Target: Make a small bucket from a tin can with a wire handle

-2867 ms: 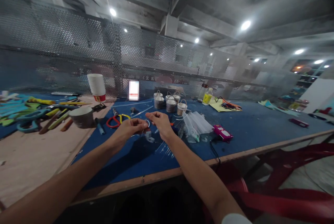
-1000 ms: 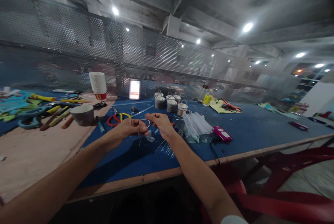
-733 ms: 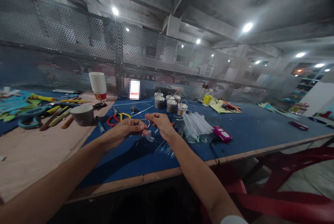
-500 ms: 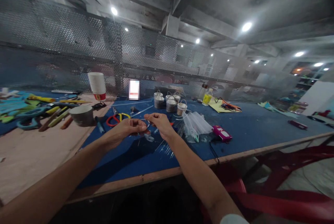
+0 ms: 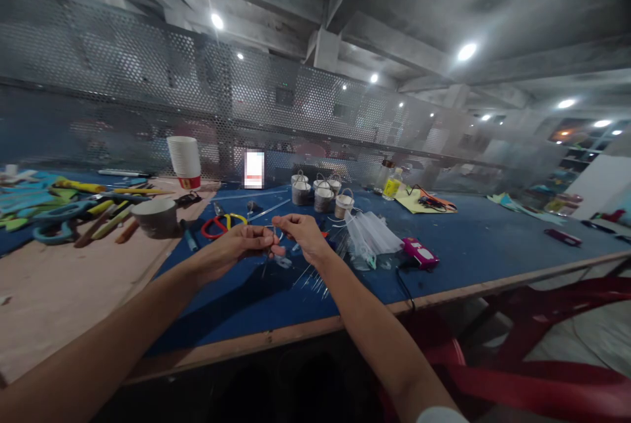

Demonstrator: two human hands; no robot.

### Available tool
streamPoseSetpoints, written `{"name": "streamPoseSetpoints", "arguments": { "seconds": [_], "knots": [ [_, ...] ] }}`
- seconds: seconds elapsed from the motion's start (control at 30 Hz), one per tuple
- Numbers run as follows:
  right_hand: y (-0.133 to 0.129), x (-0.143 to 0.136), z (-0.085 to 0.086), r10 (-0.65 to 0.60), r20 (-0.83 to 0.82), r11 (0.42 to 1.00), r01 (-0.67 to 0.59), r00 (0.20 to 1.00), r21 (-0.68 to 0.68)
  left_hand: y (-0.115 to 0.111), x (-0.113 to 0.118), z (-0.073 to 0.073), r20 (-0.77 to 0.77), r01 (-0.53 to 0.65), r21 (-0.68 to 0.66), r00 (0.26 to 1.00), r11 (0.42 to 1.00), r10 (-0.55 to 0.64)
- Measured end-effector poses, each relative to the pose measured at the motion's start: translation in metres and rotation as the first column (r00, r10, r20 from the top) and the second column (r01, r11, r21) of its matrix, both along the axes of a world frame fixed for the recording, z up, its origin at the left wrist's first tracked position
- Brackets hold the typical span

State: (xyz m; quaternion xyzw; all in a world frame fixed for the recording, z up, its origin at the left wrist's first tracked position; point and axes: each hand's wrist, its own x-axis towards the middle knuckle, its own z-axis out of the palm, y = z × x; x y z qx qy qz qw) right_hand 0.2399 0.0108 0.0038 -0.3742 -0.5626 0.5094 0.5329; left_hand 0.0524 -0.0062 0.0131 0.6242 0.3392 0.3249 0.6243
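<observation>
Desk [image 5: 483,232], blue-topped, pinkish-tan board [image 5: 79,291] covering its left end. Red plastic seating [image 5: 542,383] stands below the front edge, right.

Left hand [image 5: 244,244] and right hand [image 5: 303,234]: close together over the front-centre of the desk, thumb and fingertips of each pinched on one thin pale strand [image 5: 281,235]. Strand curves between the fingertips, above the surface; its full shape is too small to make out.

Fine clear rods [image 5: 318,280], a loose bunch near the front edge, beside the right forearm. Magenta device [image 5: 420,253], black cord dropping over the front edge. Translucent plastic bag [image 5: 374,236], just left of the device.

Pliers [image 5: 217,227], red and yellow handles, beyond the left hand. Grey cup [image 5: 156,219], upright on the board.

Small buckets [image 5: 323,200], clustered toward the back edge, loop handles raised. Paper cups [image 5: 185,159], one leaning stack, back left. Yellow-labelled bottle [image 5: 392,184], back edge, right of the buckets.
</observation>
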Motion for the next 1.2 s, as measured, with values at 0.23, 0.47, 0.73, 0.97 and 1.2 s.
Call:
{"name": "streamPoseSetpoints", "arguments": {
  "seconds": [0.23,0.47,0.73,0.97,1.2],
  "knots": [
    [0.0031,-0.0004,-0.0044,-0.005,0.034,0.998,0.003,0.999,0.055,-0.0001,0.0007,-0.0004,-0.056,-0.139,0.084,0.988,0.987,0.144],
    [0.0012,0.0007,-0.0013,0.03,0.027,0.999,-0.031,0.999,0.042,0.0017,-0.0017,-0.0014,-0.004,-0.092,0.073,0.996,0.993,0.092],
    [0.0009,0.0012,-0.0017,0.032,0.033,0.997,-0.034,0.999,0.066,0.0045,-0.0016,-0.0029,0.023,-0.072,0.062,0.997,0.995,0.071],
    [-0.0005,0.0002,0.0008,0.016,0.049,0.996,-0.02,0.999,0.089,0.0067,-0.0057,-0.0018,0.006,-0.017,0.054,1.0,0.998,0.017],
    [-0.0006,-0.0008,0.001,-0.085,0.094,0.989,0.073,0.992,0.128,0.0081,0.0004,-0.0003,-0.023,-0.177,0.21,0.982,0.962,0.186]
  ]
}}
